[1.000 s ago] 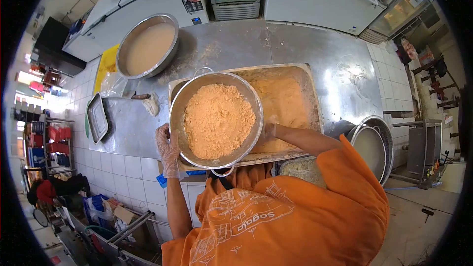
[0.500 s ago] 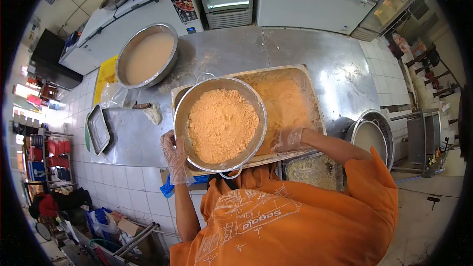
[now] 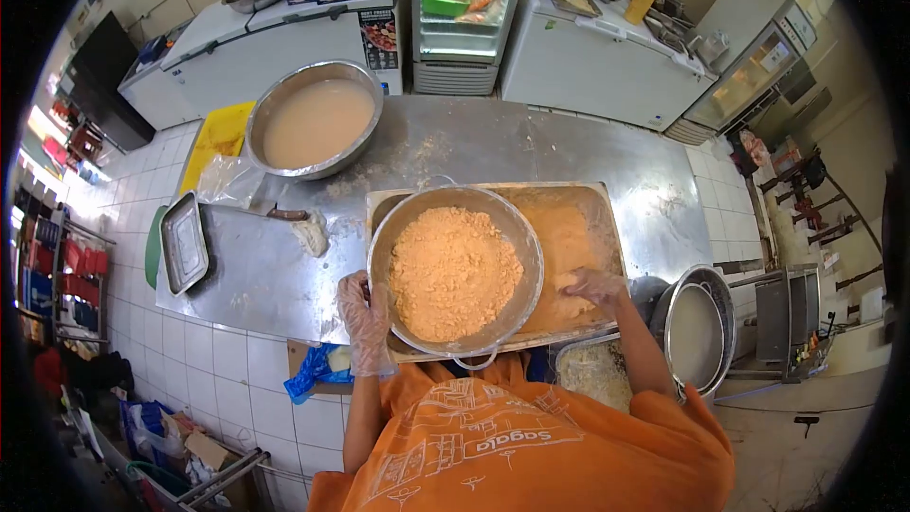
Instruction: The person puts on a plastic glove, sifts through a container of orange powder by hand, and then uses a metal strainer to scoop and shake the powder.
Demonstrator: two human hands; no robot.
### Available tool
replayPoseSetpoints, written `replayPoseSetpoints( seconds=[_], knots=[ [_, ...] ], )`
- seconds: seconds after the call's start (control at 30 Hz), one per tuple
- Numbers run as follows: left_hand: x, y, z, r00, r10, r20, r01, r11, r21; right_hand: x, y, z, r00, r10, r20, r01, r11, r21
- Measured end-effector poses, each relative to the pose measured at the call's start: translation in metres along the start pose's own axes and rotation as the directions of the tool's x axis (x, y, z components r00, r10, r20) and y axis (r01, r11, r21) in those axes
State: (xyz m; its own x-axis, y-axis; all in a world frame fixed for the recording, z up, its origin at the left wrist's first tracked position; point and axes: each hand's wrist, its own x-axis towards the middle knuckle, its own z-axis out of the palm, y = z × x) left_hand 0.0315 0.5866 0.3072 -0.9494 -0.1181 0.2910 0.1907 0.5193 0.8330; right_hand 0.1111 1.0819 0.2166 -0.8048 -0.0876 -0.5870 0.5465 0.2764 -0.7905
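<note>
A round metal basin [image 3: 527, 245] with loop handles holds a heap of crumbly orange powder [image 3: 453, 270]. It rests over the left part of a rectangular tray [image 3: 607, 201], which has more orange powder [image 3: 559, 237] in it. My left hand [image 3: 365, 322], in a clear plastic glove, is closed at the left side of the basin, thumb against the rim. Over the right part of the tray is my right hand [image 3: 597, 286], also gloved, near the powder with its fingers partly spread and powder on the fingertips.
A large bowl of cloudy liquid [image 3: 318, 123] stands at the back left beside a yellow board [image 3: 210, 147]. A small metal tray [image 3: 185, 245] and a dark-handled tool with a whitish cloth [image 3: 309, 235] lie on the left. Another liquid-filled pot [image 3: 694, 337] stands right, beyond the steel table [image 3: 275, 289].
The camera view has shifted, so the table appears lower and further right. My right hand has moved from the near edge of the tray further in over the powder. My left hand stays at the basin.
</note>
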Motion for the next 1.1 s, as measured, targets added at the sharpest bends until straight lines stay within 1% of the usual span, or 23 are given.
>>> replayPoseSetpoints(
  seconds=[0.07,0.13,0.2,0.23,0.3,0.33,0.4,0.47,0.53,0.57,0.63,0.67,0.7,0.73,0.77,0.8,0.83,0.9,0.97,1.03,1.1],
  knots=[
    [0.001,0.001,-0.001,1.0,0.027,-0.003,-0.027,0.999,0.026,-0.038,-0.081,0.014,0.994,-0.026,-0.105,0.008,0.986,-0.164],
    [0.001,-0.003,0.0,1.0,0.017,-0.016,-0.017,1.0,0.005,-0.08,-0.166,0.043,0.985,-0.004,-0.17,-0.006,0.999,-0.054],
    [0.001,0.001,0.0,0.999,0.028,-0.026,-0.028,1.0,0.014,-0.096,-0.219,0.075,0.976,0.04,-0.215,-0.041,0.999,0.0],
    [0.0,0.003,-0.001,1.0,0.016,-0.021,-0.016,1.0,0.003,-0.095,-0.232,0.092,0.969,0.06,-0.238,-0.054,0.998,0.031],
    [0.001,0.006,-0.002,1.0,0.004,-0.012,-0.004,1.0,-0.018,-0.072,-0.236,0.119,0.977,-0.095,-0.192,0.067,0.987,-0.145],
    [0.001,0.007,-0.003,1.0,0.004,0.001,-0.004,1.0,0.01,-0.063,-0.243,0.139,0.966,-0.14,-0.219,0.062,0.942,-0.329],
    [0.001,0.006,-0.004,0.999,0.009,0.031,-0.011,0.998,0.065,-0.049,-0.243,0.167,0.928,-0.286,-0.238,0.143,0.865,-0.481],
    [0.002,0.008,-0.004,0.999,-0.007,0.035,0.007,1.0,0.021,-0.034,-0.226,0.18,0.852,-0.469,-0.231,0.332,0.827,-0.454],
    [0.001,0.011,-0.005,0.998,-0.044,0.043,0.045,0.999,-0.014,-0.044,-0.223,0.178,0.764,-0.551,-0.335,0.355,0.793,-0.495],
    [0.003,0.012,-0.005,0.999,0.026,0.031,-0.024,0.998,-0.056,-0.05,-0.218,0.177,0.716,-0.584,-0.382,0.36,0.779,-0.514],
    [0.008,0.008,-0.013,0.989,0.054,0.14,-0.068,0.993,0.098,-0.052,-0.166,0.174,0.638,-0.417,-0.648,0.343,0.907,-0.246],
    [0.012,0.006,-0.018,0.979,0.065,0.193,-0.099,0.981,0.169,-0.057,-0.163,0.173,0.638,-0.325,-0.698,0.211,0.946,-0.247],
    [0.017,0.006,-0.023,0.961,0.03,0.275,-0.097,0.968,0.232,-0.063,-0.161,0.172,0.632,-0.229,-0.74,0.077,0.969,-0.234],
    [0.023,0.012,-0.028,0.939,0.041,0.342,-0.141,0.952,0.273,-0.084,-0.178,0.175,0.655,-0.133,-0.744,-0.208,0.914,-0.347],
    [0.03,0.019,-0.035,0.913,0.044,0.406,-0.184,0.932,0.313,-0.105,-0.195,0.177,0.672,-0.037,-0.74,-0.459,0.764,-0.454],
    [0.037,0.023,-0.039,0.882,0.044,0.469,-0.232,0.907,0.351,-0.108,-0.193,0.184,0.705,0.021,-0.709,-0.494,0.732,-0.469],
    [0.046,0.022,-0.037,0.864,0.106,0.492,-0.334,0.852,0.403,-0.103,-0.183,0.193,0.74,0.042,-0.671,-0.457,0.764,-0.456],
    [0.069,0.057,-0.022,0.895,0.257,0.366,-0.399,0.828,0.393,-0.088,-0.16,0.206,0.783,0.033,-0.621,-0.329,0.869,-0.37],
    [0.103,0.09,0.005,0.857,0.324,0.402,-0.445,0.858,0.257,-0.079,-0.146,0.214,0.8,0.018,-0.6,-0.252,0.917,-0.309],
    [0.127,0.066,0.056,0.793,0.514,0.327,-0.596,0.767,0.239,-0.079,-0.139,0.22,0.799,-0.02,-0.601,-0.206,0.93,-0.304],
    [0.143,0.053,0.093,0.763,0.375,0.527,-0.552,0.802,0.229,-0.08,-0.135,0.224,0.795,-0.046,-0.605,-0.172,0.939,-0.298]
  ],
)
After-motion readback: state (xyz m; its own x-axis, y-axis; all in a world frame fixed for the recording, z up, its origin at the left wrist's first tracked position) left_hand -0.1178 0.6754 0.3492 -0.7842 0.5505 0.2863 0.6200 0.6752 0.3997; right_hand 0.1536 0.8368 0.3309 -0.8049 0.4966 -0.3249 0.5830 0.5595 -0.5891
